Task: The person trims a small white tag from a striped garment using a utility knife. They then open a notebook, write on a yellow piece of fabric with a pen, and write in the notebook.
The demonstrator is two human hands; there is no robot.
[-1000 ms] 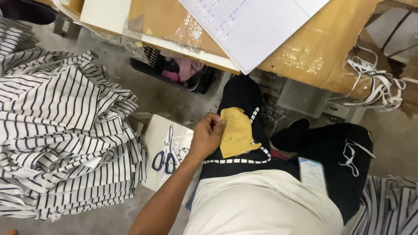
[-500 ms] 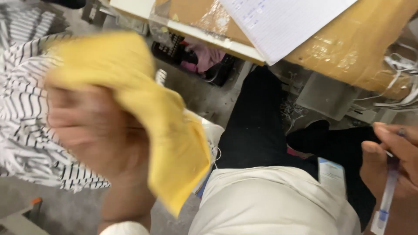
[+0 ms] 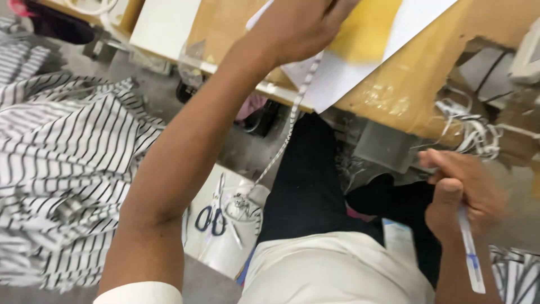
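Head view: looking down over the person's lap, a worktable edge above and a grey floor below.
Left hand [image 3: 298,25]: raised to the table, fingers closed on a yellow cloth piece [image 3: 365,28]; whether it pinches or only presses the piece, I cannot tell.
Yellow cloth piece: lies on the white sheet [image 3: 349,73] at the table edge, partly under the left hand, blurred.
Measuring tape [image 3: 289,129]: hangs from under the left hand, down past the table edge to the white box below.
Right hand [image 3: 464,194]: held low beside the right knee, fingers closed around a white pen [image 3: 471,253] with a blue mark; the pen points downward.
Table [image 3: 405,84]: tan surface covered in clear plastic film.
White box [image 3: 222,236]: on the floor left of the knees, holding blue-handled scissors [image 3: 211,217] and the coiled end of the tape.
Striped fabric [image 3: 62,174]: a black-and-white pile on the floor at the left, apart from both hands.
Lap: dark trousers [image 3: 306,186], a cream garment [image 3: 337,270] nearest the camera.
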